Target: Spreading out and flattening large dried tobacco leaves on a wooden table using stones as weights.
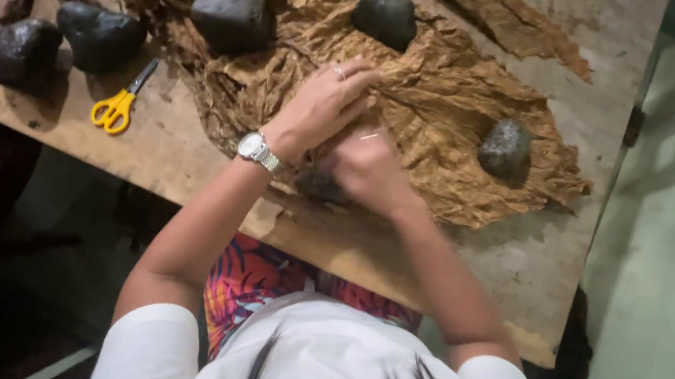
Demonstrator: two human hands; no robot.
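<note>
Pressing down on the leaf pile (455,118), the left hand (323,107) lies with fingers spread and flat near the table's centre, a ring on one finger and a watch (257,149) at the wrist. The right hand (371,172), just at its 5 o'clock, is curled over the near edge of the leaves; whether it pinches a leaf or only rests there I cannot tell. A small dark lump (318,185) sits under that hand at 8 o'clock, partly hidden.

The dried tan leaves are spread across the table (182,157), held by dark stones: one (234,14) at 10 o'clock of the hands, one (387,17) at 12, one (505,149) at 3. Two more stones (98,36) (19,51) lie off the pile at 9 o'clock, with yellow scissors (120,102) beside them.

Judging from how brittle and creased the leaves look, smoothing them well calls for a flat, steady left palm as an anchor while the right works slowly outward along the veins, never against them, and without shifting the stones.
</note>
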